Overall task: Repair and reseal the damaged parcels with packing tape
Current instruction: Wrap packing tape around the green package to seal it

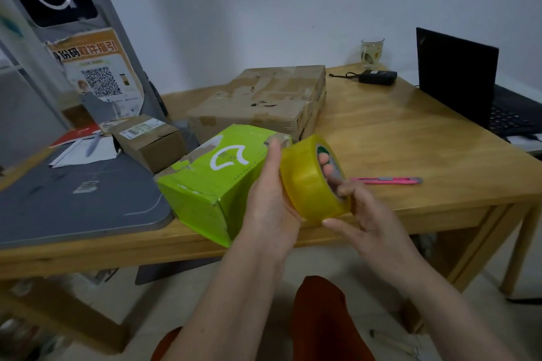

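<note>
Roll of tape [308, 184]: wide, yellowish translucent, thick with plenty still wound on, green-and-white printed core partly visible. Held up on edge above the near desk [410, 138] edge, just right of the green box.

Right hand [369, 214] grips the roll, fingers [327, 165] hooked through the core, thumb under the outer face. Left hand [271, 199] lies against the roll's left side with fingers straight up, palm on the tape; thumb side hidden, so cannot tell if it's picking at a loose end.

Green box [211, 182]: bright lime wrap, white logo on top, torn along the top edges with brown card showing, near-corner dented. Sits at the near desk edge, corner toward the camera.

Behind it a large brown box [264, 97], scuffed, old tape patches, small holes in the lid. To the left a small brown box [151, 141] with a shipping label, one end on a grey mat [73, 199].

Pink box cutter [387, 180] lies flat on the desk right of the hands. Laptop [469, 88] open at the far right, power brick [378, 77] and glass [372, 51] at the back.
</note>
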The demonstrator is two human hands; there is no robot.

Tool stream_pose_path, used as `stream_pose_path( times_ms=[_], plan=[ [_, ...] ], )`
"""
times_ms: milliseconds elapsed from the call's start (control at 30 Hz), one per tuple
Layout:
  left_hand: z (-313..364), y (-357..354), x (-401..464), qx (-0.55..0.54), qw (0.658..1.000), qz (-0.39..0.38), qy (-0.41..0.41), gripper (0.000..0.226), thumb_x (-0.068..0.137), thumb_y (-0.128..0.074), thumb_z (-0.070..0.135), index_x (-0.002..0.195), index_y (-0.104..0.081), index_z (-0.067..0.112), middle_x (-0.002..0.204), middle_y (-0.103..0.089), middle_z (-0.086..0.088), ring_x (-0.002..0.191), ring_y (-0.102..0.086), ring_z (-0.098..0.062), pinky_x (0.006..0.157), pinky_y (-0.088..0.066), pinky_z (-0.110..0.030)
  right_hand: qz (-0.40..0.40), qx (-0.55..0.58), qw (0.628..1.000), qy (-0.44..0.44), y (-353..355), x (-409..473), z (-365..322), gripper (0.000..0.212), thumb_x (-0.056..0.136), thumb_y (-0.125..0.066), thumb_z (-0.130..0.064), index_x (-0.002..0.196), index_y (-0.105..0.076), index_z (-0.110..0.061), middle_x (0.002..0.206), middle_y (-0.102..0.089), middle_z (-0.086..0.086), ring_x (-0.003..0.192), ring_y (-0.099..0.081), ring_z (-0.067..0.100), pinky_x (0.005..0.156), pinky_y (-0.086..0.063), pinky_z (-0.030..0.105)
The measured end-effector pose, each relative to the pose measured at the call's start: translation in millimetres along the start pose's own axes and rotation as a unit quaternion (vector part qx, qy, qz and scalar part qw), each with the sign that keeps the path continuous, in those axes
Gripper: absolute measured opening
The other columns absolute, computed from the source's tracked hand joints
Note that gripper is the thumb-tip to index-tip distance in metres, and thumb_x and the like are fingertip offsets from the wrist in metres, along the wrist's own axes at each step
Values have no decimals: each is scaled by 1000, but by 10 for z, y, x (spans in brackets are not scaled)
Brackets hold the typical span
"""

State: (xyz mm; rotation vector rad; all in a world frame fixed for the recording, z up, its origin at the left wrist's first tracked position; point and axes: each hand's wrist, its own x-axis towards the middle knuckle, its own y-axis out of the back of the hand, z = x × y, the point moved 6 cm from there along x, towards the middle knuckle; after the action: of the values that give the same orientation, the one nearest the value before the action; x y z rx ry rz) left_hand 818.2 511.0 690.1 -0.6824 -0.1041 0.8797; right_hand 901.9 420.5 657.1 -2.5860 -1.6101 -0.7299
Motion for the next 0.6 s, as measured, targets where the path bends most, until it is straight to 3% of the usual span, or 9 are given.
stream_pose_path(
  times_ms=[33,100,200,267,333,433,533,600],
  plan=[
    [-9,14,4,-4,1000,-2,6,52,94,-51,45,95,-70,-4,79,-71,-14,61,-68,-19,56,-59,-29,0,-10,1000,-10,-35,-23,-19,34,78,-72,-42,98,-53,-23,135,-51,-14,130,-44,4,103,-42,47],
    [-54,69,-18,34,999,10,1,43,97,-52,34,102,-68,-6,79,-71,-14,60,-68,-18,58,-59,-28,24,-13,999,-31,-61,-41,-113,44,76,-63,-56,101,-55,-21,130,-53,-17,124,-47,0,100,-43,39],
    [-112,150,-63,89,995,13,-43,44,95,-56,29,118,-62,-8,106,-69,-25,98,-69,-36,90,-55,-45,101,31,992,-71,-35,-20,-274,53,73,-51,-68,100,-59,-23,101,-63,-17,96,-58,0,80,-45,25],
    [-121,138,-108,111,990,-21,-80,40,92,-61,26,118,-63,-5,115,-66,-27,110,-63,-39,98,-48,-49,138,11,986,-94,-43,19,-340,53,80,-50,-70,96,-60,-21,90,-61,-9,84,-57,4,73,-42,25],
    [-141,109,-141,140,983,-67,-102,42,89,-57,26,119,-62,-2,117,-67,-24,114,-62,-36,104,-46,-49,154,1,983,-102,-80,54,-406,57,83,-48,-66,92,-60,-11,88,-60,6,81,-56,17,70,-42,35],
    [-181,80,-201,147,974,-134,-104,42,90,-50,19,128,-57,3,125,-65,-17,121,-59,-30,108,-43,-46,188,71,972,-122,-106,62,-447,58,91,-51,-53,100,-59,3,100,-62,25,95,-59,37,82,-47,53],
    [-176,67,-280,160,964,-189,-103,45,92,-49,7,136,-51,5,128,-64,-11,122,-59,-22,102,-47,-33,220,120,959,-134,-112,46,-442,45,97,-50,-37,101,-61,6,102,-65,26,98,-60,40,86,-48,54],
    [-160,79,-319,212,948,-201,-129,46,91,-53,-6,136,-50,5,122,-67,-7,114,-62,-14,96,-49,-25,235,174,945,-148,-112,21,-416,35,97,-50,-32,96,-68,-2,95,-70,19,93,-67,32,83,-53,45]
  ],
)
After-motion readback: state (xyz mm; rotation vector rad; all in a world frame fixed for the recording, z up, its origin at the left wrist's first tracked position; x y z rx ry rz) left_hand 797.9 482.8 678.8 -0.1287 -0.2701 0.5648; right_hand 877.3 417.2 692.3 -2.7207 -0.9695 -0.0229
